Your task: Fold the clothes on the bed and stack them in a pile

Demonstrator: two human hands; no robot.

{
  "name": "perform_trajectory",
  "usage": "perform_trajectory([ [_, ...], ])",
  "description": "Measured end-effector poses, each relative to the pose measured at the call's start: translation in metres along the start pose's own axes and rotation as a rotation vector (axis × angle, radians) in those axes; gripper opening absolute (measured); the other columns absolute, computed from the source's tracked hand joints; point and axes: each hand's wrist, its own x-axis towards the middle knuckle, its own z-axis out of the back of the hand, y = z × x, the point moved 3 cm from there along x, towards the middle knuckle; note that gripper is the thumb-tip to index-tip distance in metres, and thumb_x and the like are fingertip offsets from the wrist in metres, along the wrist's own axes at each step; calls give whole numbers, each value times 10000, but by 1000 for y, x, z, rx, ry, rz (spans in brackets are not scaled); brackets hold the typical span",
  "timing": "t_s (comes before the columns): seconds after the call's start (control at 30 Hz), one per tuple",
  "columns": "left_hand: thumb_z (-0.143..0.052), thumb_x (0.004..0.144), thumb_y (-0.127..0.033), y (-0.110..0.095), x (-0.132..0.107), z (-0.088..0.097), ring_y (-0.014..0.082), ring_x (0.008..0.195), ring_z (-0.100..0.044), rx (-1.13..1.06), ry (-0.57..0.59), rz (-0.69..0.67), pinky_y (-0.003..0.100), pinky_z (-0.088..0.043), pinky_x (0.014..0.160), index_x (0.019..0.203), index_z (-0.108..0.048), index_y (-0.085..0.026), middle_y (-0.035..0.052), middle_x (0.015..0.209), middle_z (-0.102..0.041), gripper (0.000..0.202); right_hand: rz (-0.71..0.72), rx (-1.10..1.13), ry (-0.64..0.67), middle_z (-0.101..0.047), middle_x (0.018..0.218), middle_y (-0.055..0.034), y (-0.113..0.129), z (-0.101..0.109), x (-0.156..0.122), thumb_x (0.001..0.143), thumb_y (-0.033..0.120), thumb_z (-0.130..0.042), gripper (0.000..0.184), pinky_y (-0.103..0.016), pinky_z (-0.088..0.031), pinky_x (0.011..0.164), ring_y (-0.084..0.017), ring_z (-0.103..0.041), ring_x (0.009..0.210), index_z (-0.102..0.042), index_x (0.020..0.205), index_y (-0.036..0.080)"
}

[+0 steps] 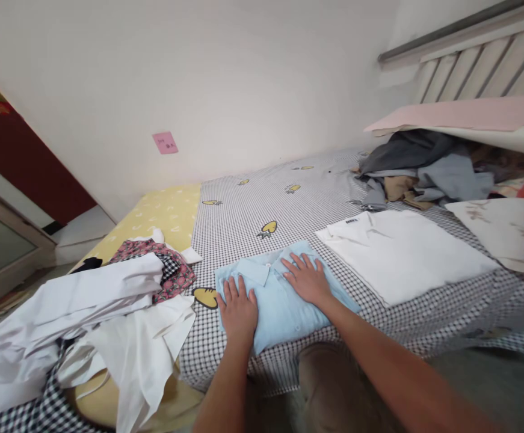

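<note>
Left hand (238, 308) and right hand (305, 278) flat, fingers spread, grasping nothing, pressing folded light-blue shirt (280, 300) (collar up) near bed (289, 210) front edge; folded white shirt (401, 252) just beside.

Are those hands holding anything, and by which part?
Nothing is gripped. Both lie flat and open on the folded light blue shirt: the left hand on its left side, the right hand just right of the collar.

Soft, even light here. The light blue shirt (280, 314) is crisp; just below it the foreground blurs, and far to either side lines tilt.
</note>
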Motion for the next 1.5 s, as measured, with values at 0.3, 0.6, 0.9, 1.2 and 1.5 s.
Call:
perform_trajectory([
  [0.3, -311, 1015, -378, -2, 2, 4, 337, 1492, -359, 25, 29, 0, 597, -283, 1203, 1518, -423, -146, 156, 1592, -414, 565, 0, 32, -15, -305, 1667, 4, -1, 0, 0, 1038, 511, -260, 544, -632, -154, 1181, -334, -232, 1520, -369, 1559, 394],
  [0.6, -303, 1017, -378, -2, 3, 4, 332, 1481, -378, 60, 17, -5, 589, -284, 1203, 1520, -419, -149, 155, 1591, -418, 565, 4, 33, -36, -317, 1661, 1, -1, 1, -1, 1040, 524, -273, 540, -640, -160, 1182, -337, -241, 1519, -385, 1552, 393],
  [0.9, -308, 1021, -372, -2, 2, 5, 335, 1491, -359, 60, 26, 2, 585, -282, 1203, 1523, -417, -154, 150, 1593, -419, 558, 1, 42, 16, -265, 1679, 1, -1, 0, 1, 1037, 533, -258, 561, -641, -127, 1191, -333, -187, 1540, -336, 1574, 392],
  [1.2, -322, 1017, -368, -1, 3, 1, 338, 1485, -371, 39, 3, 0, 599, -278, 1202, 1516, -426, -148, 155, 1587, -425, 555, 11, 29, 8, -258, 1683, 6, -2, -4, 1, 1041, 531, -249, 556, -645, -128, 1187, -346, -190, 1537, -337, 1573, 393],
  [1.5, -348, 1012, -374, -1, 0, 6, 334, 1490, -364, -7, 19, 10, 595, -275, 1210, 1519, -423, -154, 157, 1589, -416, 558, -7, -8, 47, -256, 1683, 6, -1, -3, 2, 1040, 504, -278, 551, -641, -153, 1186, -348, -207, 1533, -329, 1577, 393],
])
